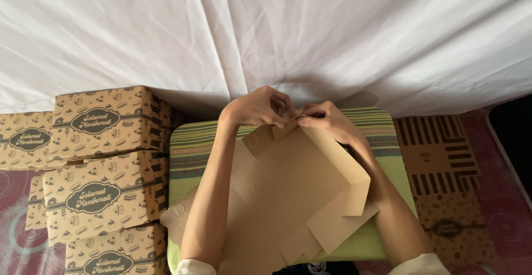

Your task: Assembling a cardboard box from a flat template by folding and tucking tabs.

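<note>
Head view, looking down. Both hands meet at the far edge of a partly folded brown cardboard box blank (288, 192), which lies unprinted side up on a green striped cushion (191, 142). Left hand (256, 108) is closed, fingers curled around a small tab at the blank's far corner; right hand (327, 121) is also closed, fingertips pinching the same corner from the other side. The 2 hands touch at the fingertips. The blank's right wall is raised and tilted inward; near flaps at the lower edge lie flat and hang over the cushion's near side. Both forearms run along the blank, left arm over its left part, right arm beside the raised wall. To the left, assembled printed boxes (105, 192) of the same brown card sit stacked, at least 4 visible, touching the cushion's left side. To the right, a stack of flat printed blanks (443, 175) lies on a reddish patterned floor mat (507, 197), just beside the cushion. A white sheet (277, 31) fills the background.
</note>
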